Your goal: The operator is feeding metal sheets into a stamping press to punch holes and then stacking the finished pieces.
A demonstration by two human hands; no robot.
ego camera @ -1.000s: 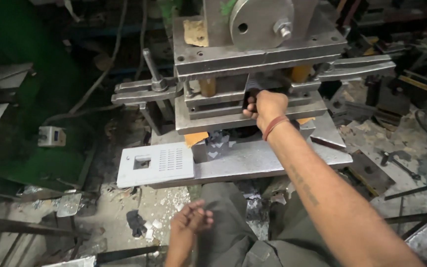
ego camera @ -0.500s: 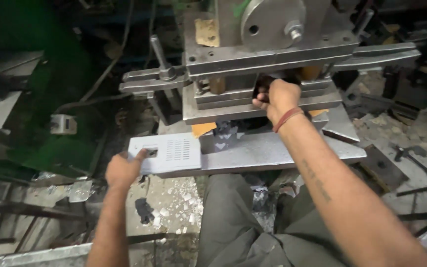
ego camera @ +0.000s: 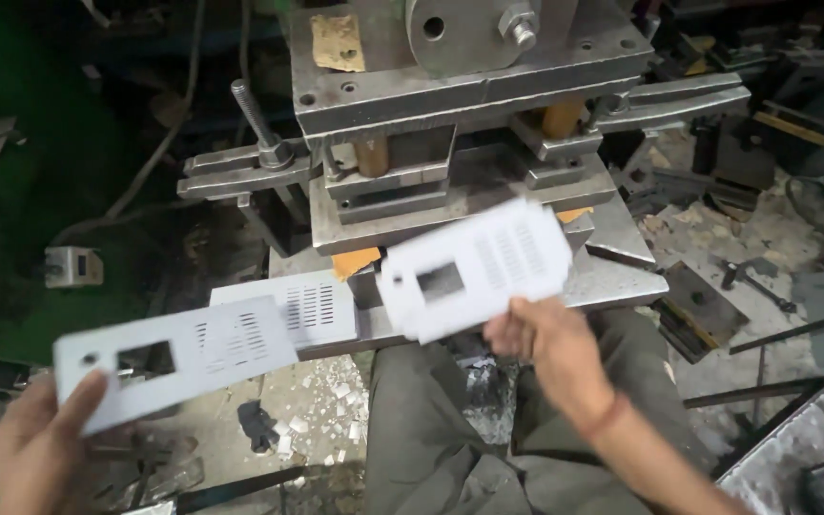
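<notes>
My left hand [ego camera: 35,448] at the lower left grips a white slotted metal plate [ego camera: 178,355] by its near corner, lifted off the bench. My right hand [ego camera: 545,343] holds a second white slotted plate [ego camera: 479,267] with a square cut-out, tilted in front of the press die [ego camera: 402,191]. A third white slotted plate [ego camera: 317,303] lies flat on the steel press table [ego camera: 622,281], partly hidden under the other two. Both held plates are blurred by motion.
The heavy steel press [ego camera: 469,57] towers behind, with clamp bars [ego camera: 240,172] sticking out left and right. Metal offcuts [ego camera: 326,410] litter the floor between my knees. Scrap blocks and tools [ego camera: 717,286] lie at the right, a grey tray [ego camera: 813,458] at the lower right.
My right hand left the die and now holds a slotted plate in front of it. My left hand lifted another plate off the table toward the lower left.
</notes>
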